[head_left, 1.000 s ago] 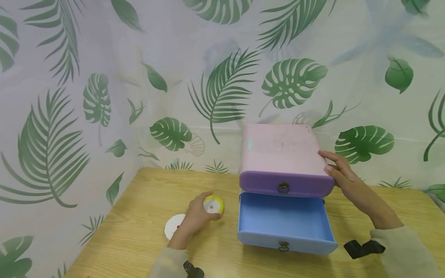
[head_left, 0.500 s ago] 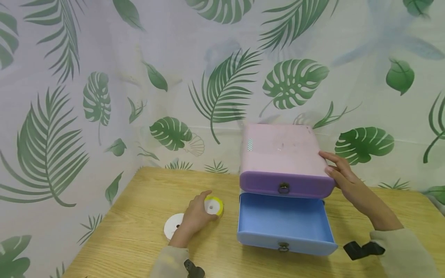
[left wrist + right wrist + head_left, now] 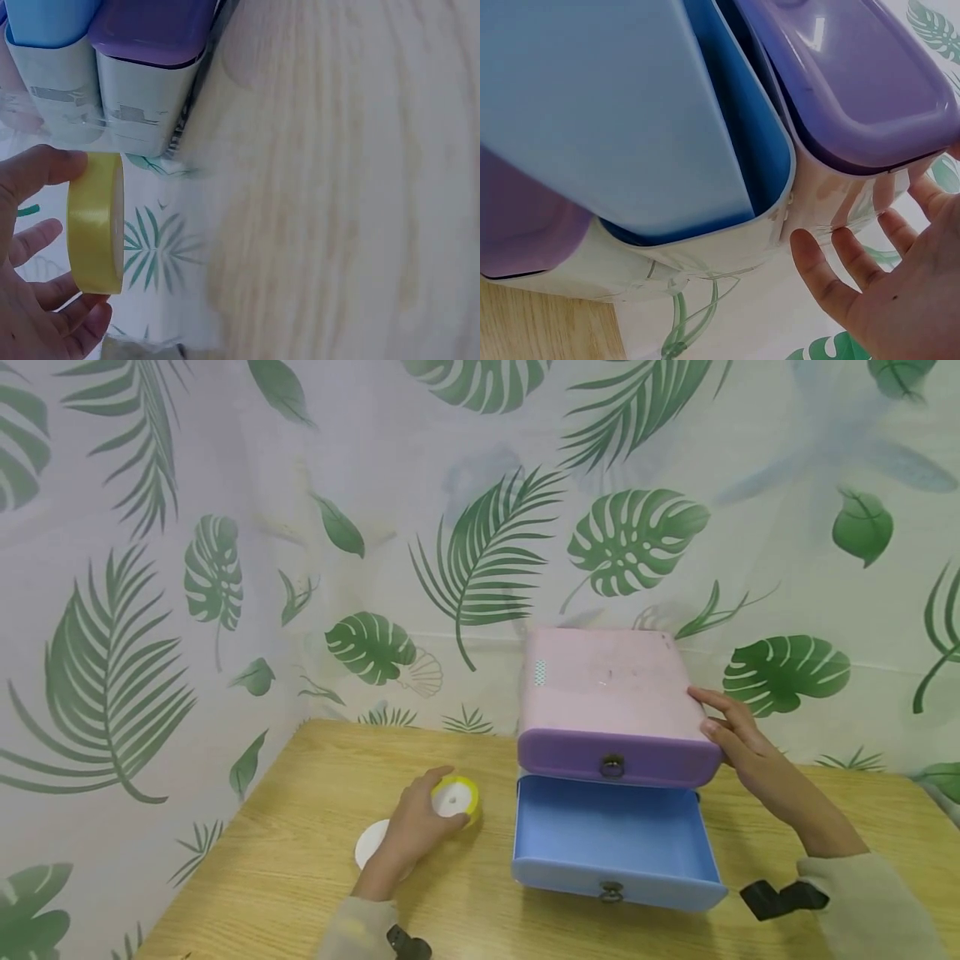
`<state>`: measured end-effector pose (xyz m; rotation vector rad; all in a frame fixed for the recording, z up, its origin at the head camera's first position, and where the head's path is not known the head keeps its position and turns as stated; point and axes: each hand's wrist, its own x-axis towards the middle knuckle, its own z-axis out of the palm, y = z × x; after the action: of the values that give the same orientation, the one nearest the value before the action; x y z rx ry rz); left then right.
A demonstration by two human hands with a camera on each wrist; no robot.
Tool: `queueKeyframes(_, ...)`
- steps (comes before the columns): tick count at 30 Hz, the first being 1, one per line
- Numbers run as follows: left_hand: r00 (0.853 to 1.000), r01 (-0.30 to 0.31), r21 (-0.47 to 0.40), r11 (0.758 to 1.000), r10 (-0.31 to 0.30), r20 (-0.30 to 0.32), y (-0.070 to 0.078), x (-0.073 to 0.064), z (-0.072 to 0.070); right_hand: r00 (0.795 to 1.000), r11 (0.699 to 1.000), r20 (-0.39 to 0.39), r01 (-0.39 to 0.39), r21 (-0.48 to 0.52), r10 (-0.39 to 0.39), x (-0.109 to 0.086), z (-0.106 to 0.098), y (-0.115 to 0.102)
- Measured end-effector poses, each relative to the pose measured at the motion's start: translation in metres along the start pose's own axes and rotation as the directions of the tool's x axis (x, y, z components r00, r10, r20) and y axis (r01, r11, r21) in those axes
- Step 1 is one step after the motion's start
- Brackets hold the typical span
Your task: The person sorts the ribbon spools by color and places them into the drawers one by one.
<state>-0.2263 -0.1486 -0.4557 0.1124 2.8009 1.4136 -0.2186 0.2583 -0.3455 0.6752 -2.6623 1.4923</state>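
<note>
My left hand (image 3: 414, 821) pinches a roll of yellow satin ribbon (image 3: 94, 225) between thumb and fingers. Its white spool face is turned up in the head view. Under and behind this wrist lies a white disc (image 3: 371, 842), partly covered. To the right stands a small drawer cabinet (image 3: 603, 685) with a pale pink top. Its purple upper drawer (image 3: 562, 757) is pushed in, while the blue lower drawer (image 3: 611, 827) is pulled out and shows a bare bottom. My right hand (image 3: 761, 770) rests its extended fingers against the cabinet's right side near the upper front corner.
The wooden table (image 3: 300, 810) carries everything. Right behind the cabinet hangs a white leaf-print cloth (image 3: 480, 568), which also runs along the left side. The blue drawer juts toward me, with a ring pull (image 3: 611, 892) on its front.
My left hand and the yellow ribbon roll have shifted slightly left and away from me, covering more of the white disc. The right hand and the cabinet stay as they were.
</note>
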Motion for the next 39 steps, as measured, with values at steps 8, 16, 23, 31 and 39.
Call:
queueKeyframes(8,0.991,-0.131,0.042,0.990,0.131,0.007,0.013,-0.010,-0.008,1.000,1.000,-0.004,-0.002,-0.001,0.002,0.001,0.000,0.001)
queueKeyframes(16,0.968,-0.239,0.152,0.959,0.247,-0.040,0.033,-0.023,-0.018,1.000,1.000,-0.015,0.009,-0.012,-0.010,0.003,-0.001,0.000)
queueKeyframes(23,0.942,-0.312,0.202,0.928,0.330,-0.063,0.056,-0.031,-0.029,0.999,0.999,-0.023,0.026,-0.029,-0.027,0.004,-0.002,0.000)
queueKeyframes(31,0.923,-0.364,0.221,0.905,0.383,-0.047,0.072,-0.040,-0.035,0.999,0.999,-0.016,0.043,-0.021,-0.043,0.004,-0.001,0.001)
queueKeyframes(39,0.891,-0.444,0.194,0.875,0.455,-0.013,0.093,-0.050,-0.038,0.999,0.999,-0.014,0.034,-0.011,-0.034,0.000,0.002,0.001)
